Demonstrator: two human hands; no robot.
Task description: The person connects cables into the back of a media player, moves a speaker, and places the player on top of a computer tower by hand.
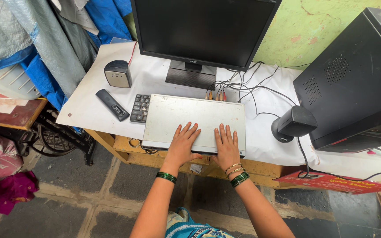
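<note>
**On the worktop: both hands flat on a silver player**

On the worktop (89,110), in front of the monitor (203,33), lay a flat silver disc player (190,117), partly covering a black keyboard (140,108). The left hand (184,143) and right hand (226,145) rested palm-down on its lid near the front edge, fingers spread and gripping nothing. The metal case looked stiff, smooth and fairly light; cables (243,88) plugged in at the back would likely tug, so the side edges seemed the safest hold.

both hands, left hand (182,144) and right hand (226,145), flat on silver disc player (190,119); monitor (203,31) behind player, keyboard (140,108) under it.
</note>
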